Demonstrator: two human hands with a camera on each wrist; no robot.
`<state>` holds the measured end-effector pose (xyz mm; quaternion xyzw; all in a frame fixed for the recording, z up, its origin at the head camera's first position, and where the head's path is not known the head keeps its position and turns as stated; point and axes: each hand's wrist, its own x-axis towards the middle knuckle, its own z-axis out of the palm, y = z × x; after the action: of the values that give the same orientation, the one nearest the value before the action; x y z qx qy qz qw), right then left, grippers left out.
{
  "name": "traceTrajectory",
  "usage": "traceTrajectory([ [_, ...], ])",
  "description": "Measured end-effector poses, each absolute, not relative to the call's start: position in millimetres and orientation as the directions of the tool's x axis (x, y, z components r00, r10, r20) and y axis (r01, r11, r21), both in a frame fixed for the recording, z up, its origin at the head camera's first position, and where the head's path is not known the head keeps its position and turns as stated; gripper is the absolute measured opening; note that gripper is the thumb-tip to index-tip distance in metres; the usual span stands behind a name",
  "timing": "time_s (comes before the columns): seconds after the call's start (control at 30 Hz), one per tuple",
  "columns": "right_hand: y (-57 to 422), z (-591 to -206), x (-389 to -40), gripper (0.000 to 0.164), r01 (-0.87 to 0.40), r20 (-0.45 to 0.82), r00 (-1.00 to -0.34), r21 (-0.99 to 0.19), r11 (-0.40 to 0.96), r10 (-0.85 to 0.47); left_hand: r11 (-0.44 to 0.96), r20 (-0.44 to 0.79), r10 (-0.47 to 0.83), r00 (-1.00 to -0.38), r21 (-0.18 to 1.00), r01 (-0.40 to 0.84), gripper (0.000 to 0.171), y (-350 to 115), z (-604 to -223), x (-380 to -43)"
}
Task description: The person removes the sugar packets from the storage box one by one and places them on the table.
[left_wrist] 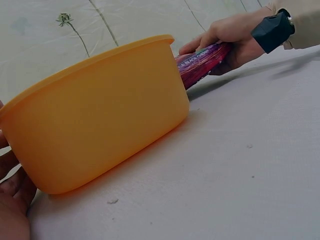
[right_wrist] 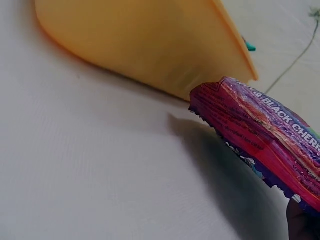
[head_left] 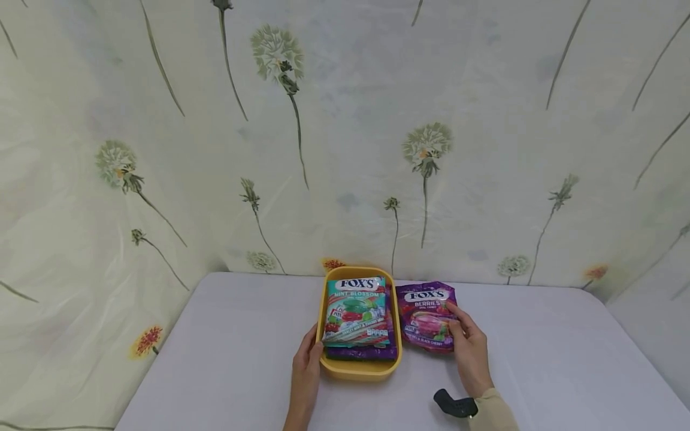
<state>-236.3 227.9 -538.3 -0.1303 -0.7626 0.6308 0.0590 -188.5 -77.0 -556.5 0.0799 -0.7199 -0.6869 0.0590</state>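
My right hand (head_left: 472,353) grips the right edge of a purple Fox's Berries candy bag (head_left: 428,317), thumb on its printed front. In the right wrist view the bag (right_wrist: 265,135) is tilted above the table, with its shadow below. Immediately to its left stands a yellow plastic bin (head_left: 358,374). Inside the bin a teal Fox's Mint Blossom candy bag (head_left: 356,311) lies over a purple bag (head_left: 361,353), which is mostly covered. My left hand (head_left: 305,374) rests against the bin's left outer wall; in the left wrist view several fingers (left_wrist: 7,162) touch that wall.
A white-covered table (head_left: 237,347) carries the bin. Behind it hangs a pale curtain (head_left: 350,149) printed with dandelions. A black band (head_left: 455,405) with a protruding part sits at my right wrist, by the beige sleeve (head_left: 493,410).
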Motion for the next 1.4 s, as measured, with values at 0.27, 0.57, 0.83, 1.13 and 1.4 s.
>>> traceTrajectory([
  [0.27, 230.1, -546.1, -237.6, 0.040, 0.134, -0.076, -0.963, -0.968, 0.212, 0.259, 0.048, -0.020, -0.193, -0.981, 0.998, -0.030, 0.045, -78.4, -556.7, -187.2],
  [0.57, 228.5, -549.3, -237.4, 0.039, 0.113, 0.008, -0.961, -0.899, 0.424, 0.275, 0.035, -0.036, -0.194, -0.980, 0.998, -0.043, 0.045, -79.4, -558.1, -187.8],
  [0.83, 232.7, -550.9, -238.2, 0.039, 0.088, 0.043, -0.968, -0.864, 0.496, 0.247, 0.024, -0.029, -0.193, -0.981, 0.999, -0.034, 0.044, -78.6, -557.1, -187.1],
  [1.13, 230.4, -551.9, -238.9, 0.037, 0.064, 0.096, -0.968, -0.800, 0.597, 0.232, 0.049, -0.018, -0.201, -0.979, 0.998, -0.029, 0.046, -77.1, -559.5, -188.1],
  [1.4, 231.5, -553.9, -240.5, 0.035, 0.037, 0.117, -0.971, -0.788, 0.615, 0.209, 0.042, -0.036, -0.196, -0.980, 0.998, -0.045, 0.047, -77.4, -560.3, -191.7],
])
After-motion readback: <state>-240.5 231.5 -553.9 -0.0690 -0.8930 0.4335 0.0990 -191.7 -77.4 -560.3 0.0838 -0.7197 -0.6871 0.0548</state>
